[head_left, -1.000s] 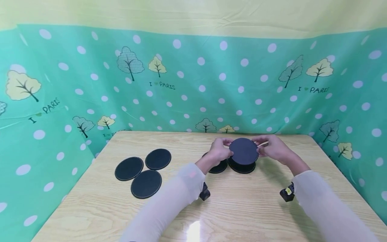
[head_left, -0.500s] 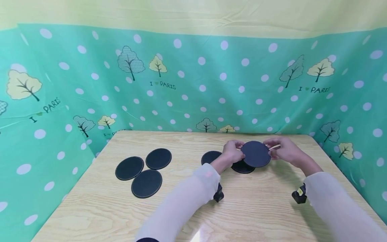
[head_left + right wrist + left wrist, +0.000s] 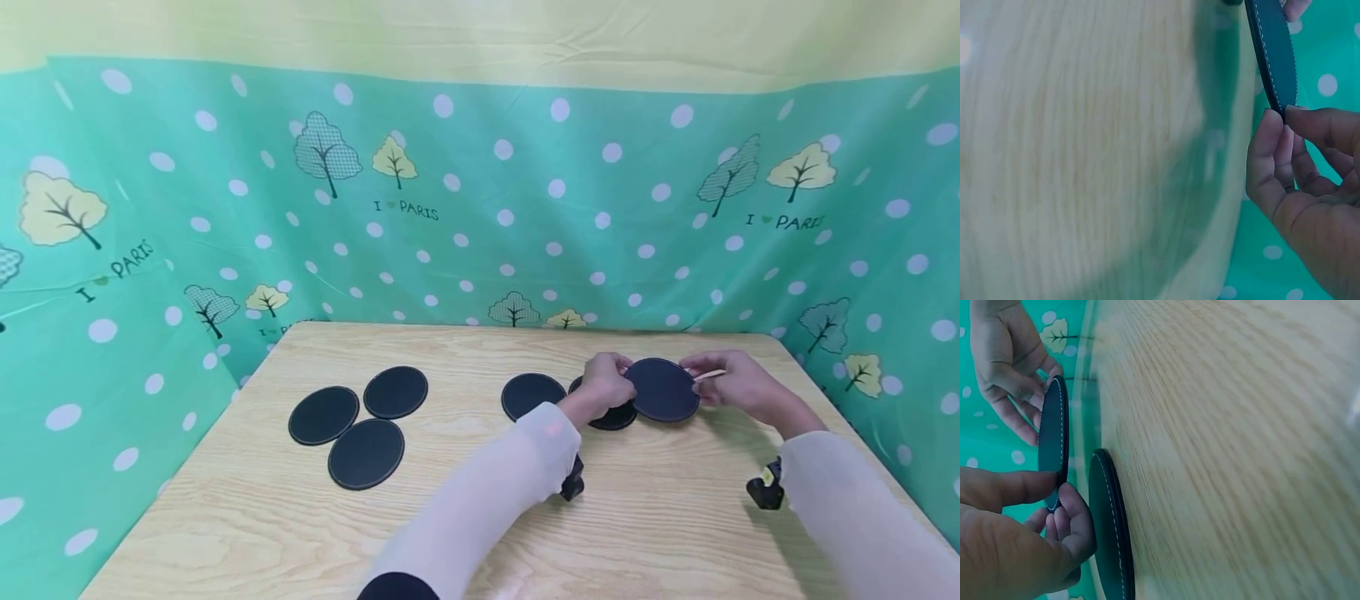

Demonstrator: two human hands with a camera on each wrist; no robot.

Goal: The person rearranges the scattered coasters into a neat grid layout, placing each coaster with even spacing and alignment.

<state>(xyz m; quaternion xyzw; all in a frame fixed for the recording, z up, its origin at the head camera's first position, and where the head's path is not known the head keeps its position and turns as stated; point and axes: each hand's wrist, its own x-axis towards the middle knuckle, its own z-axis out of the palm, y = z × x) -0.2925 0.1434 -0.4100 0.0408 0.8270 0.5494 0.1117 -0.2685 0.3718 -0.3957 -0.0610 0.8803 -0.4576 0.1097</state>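
Observation:
Between both hands a round black coaster (image 3: 663,390) with pale edge stitching is held just above the table. The left hand (image 3: 606,385) pinches its left edge between thumb and fingers, as the left wrist view also shows. On the opposite edge, the right hand (image 3: 733,385) pinches the same coaster (image 3: 1275,56). Beneath the left hand lies another black coaster (image 3: 617,416), partly hidden by that hand. To its left is a further coaster (image 3: 531,395), its lower part covered by the left sleeve.
Toward the left of the wooden table (image 3: 225,500) lie three more black coasters, a left one (image 3: 324,415), a back one (image 3: 396,392) and a front one (image 3: 366,453). A green dotted curtain (image 3: 450,208) rises behind and beside the table.
Both hands have carried the held coaster to the right and slightly lower, off from above the coaster beneath it. More of the two coasters on the table behind now shows.

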